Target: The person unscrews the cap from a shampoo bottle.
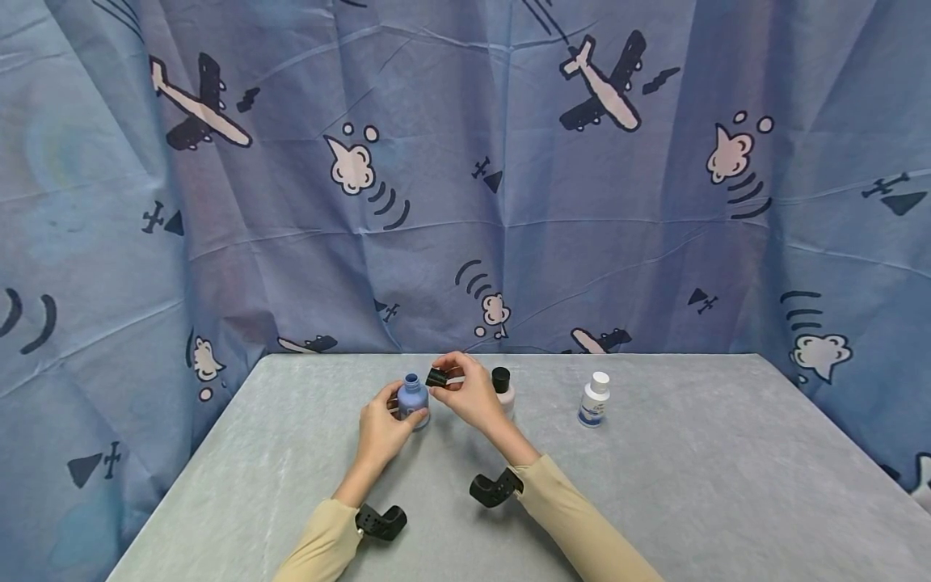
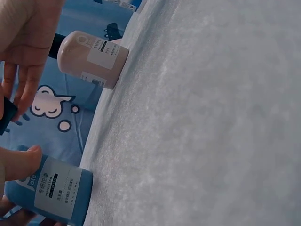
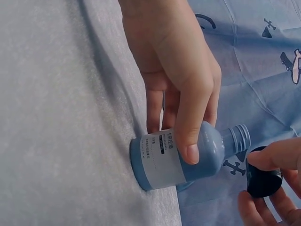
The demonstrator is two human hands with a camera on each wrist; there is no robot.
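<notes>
A small blue bottle [image 1: 413,396] with a white label stands upright on the table, its threaded neck [image 3: 236,139] bare. My left hand [image 1: 383,426] grips its body, thumb across the front and fingers behind. Beside the neck, my right hand [image 1: 469,394] pinches a black cap [image 1: 436,377] between thumb and fingers. In the right wrist view the cap [image 3: 264,178] is tilted and apart from the neck. Just behind the right wrist stands a pale pink bottle [image 2: 93,59] with a black cap [image 1: 500,378], partly hidden by that hand in the head view.
Farther right stands a white bottle [image 1: 595,400] with a white cap and a blue-printed label. The grey table [image 1: 691,485] ends at a blue curtain [image 1: 451,162] printed with planes and clouds. Black wrist cameras [image 1: 497,488] are strapped at both sleeves.
</notes>
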